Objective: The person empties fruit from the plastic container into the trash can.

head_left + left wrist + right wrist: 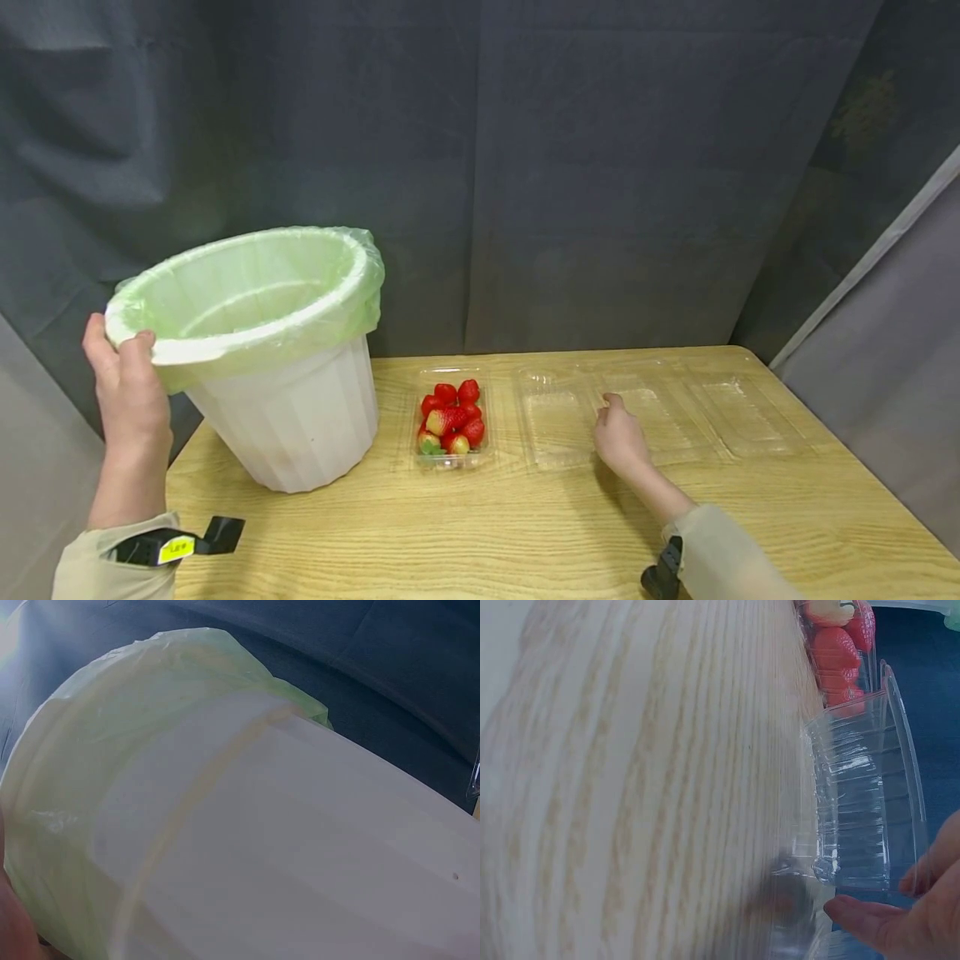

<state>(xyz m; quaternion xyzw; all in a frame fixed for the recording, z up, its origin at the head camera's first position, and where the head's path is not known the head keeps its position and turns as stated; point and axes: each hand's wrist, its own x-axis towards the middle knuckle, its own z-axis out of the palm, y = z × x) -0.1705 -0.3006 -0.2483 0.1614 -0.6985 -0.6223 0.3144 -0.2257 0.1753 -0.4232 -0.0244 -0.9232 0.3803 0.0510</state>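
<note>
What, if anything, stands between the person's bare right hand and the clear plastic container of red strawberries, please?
An empty, clear, rectangular plastic tray does: it lies on the light wooden table, between the right hand and the strawberry container. Nothing else is visible in between.

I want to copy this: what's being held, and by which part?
The left hand holds the white bin by the rim's left side. The right hand is at the edge of a clear container; whether it grips can't be told.
</note>
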